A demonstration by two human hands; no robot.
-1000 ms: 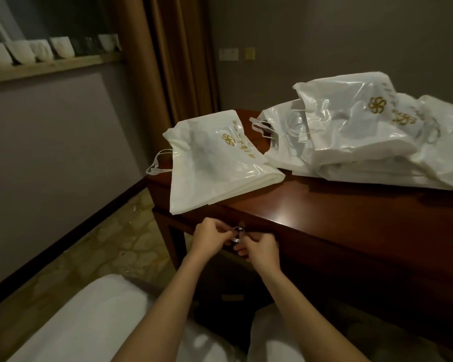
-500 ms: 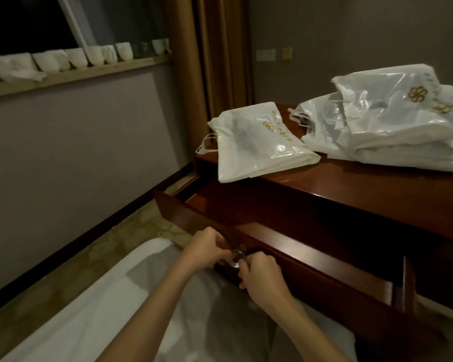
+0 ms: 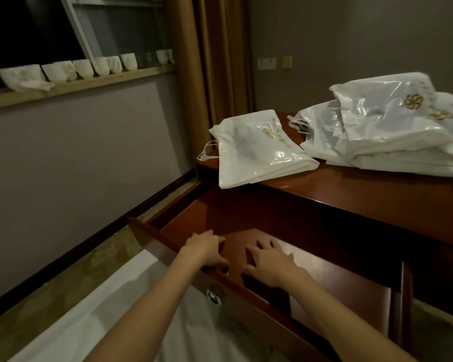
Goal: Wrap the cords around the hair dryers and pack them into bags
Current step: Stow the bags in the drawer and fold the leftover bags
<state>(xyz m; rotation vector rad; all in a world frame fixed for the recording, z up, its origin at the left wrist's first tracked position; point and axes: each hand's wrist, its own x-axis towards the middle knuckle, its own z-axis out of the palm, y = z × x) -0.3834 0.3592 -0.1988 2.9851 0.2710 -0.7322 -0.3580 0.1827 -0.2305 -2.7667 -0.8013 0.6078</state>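
Both hands, left hand [image 3: 207, 248] and right hand [image 3: 270, 262], reach open-fingered, gripping nothing, into the drawer [image 3: 311, 259].

I was looking into what seemed a hotel room: a dark wooden desk [image 3: 351, 197] stacked with logo-printed white plastic bags [image 3: 259, 147], long tan curtains [image 3: 215, 61], white cups [image 3: 83, 67] along the windowsill [image 3: 76, 87], white bedding [image 3: 115, 309] below.

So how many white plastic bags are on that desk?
At least 3. One bag lies alone at the desk's left end. A second lies to its right, partly under a third on top of the pile. More are probably hidden in that pile at the right edge.
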